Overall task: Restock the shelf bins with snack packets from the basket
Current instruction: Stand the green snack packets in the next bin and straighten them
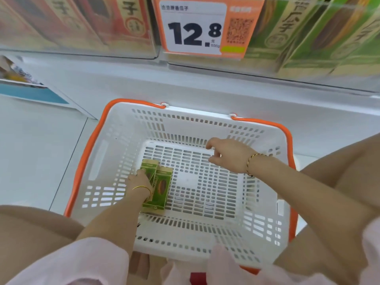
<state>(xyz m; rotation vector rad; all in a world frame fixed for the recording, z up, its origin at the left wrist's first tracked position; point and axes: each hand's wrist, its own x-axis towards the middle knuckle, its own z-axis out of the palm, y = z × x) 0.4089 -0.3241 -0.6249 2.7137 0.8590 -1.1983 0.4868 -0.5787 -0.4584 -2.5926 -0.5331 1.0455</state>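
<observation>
My left hand [139, 179] is down in the white slotted plastic basket with orange handles [265, 204], fingers curled over two flat green snack packets [162, 188] on its floor, probably to lift both together; my right hand [228, 155] hovers nearby, loosely curled, empty.

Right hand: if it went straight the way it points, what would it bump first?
Probably the basket, at its far wall near the left corner. The right hand points past the packets, not at them, though depth is unclear.
</observation>
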